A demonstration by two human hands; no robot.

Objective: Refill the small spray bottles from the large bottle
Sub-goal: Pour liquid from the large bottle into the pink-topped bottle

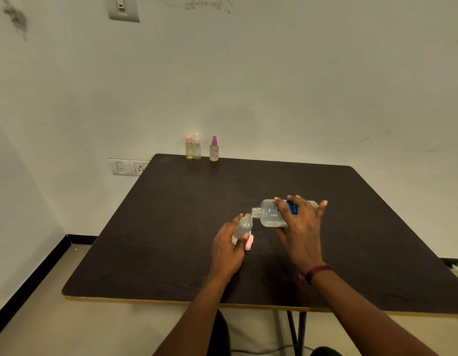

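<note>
Table [171, 227], dark and broad, carries everything. The large bottle [270, 214] is held above its middle, tipped nearly flat, long axis running right to left, open neck pointing left and slightly down. The right hand [299, 227] grips it from above around the blue-labelled body, fingers [281, 207] spread and curled over it. The left hand [226, 246] holds the small spray bottle [244, 227] just left of that neck, fingers [241, 241] wrapped round its lower body; the bottle leans with its uncapped mouth up and to the right, touching or nearly touching the large bottle's lip. Whether liquid is running I cannot tell. The pour turns on that junction: the small mouth lies just below and left of the large neck, so I judge any tilt should come from the right wrist while the left holds firm. A pink cap [249, 242] sits by the left fingers; held or lying loose, I cannot tell. Three more small bottles [197, 150] stand capped at the far edge.
</note>
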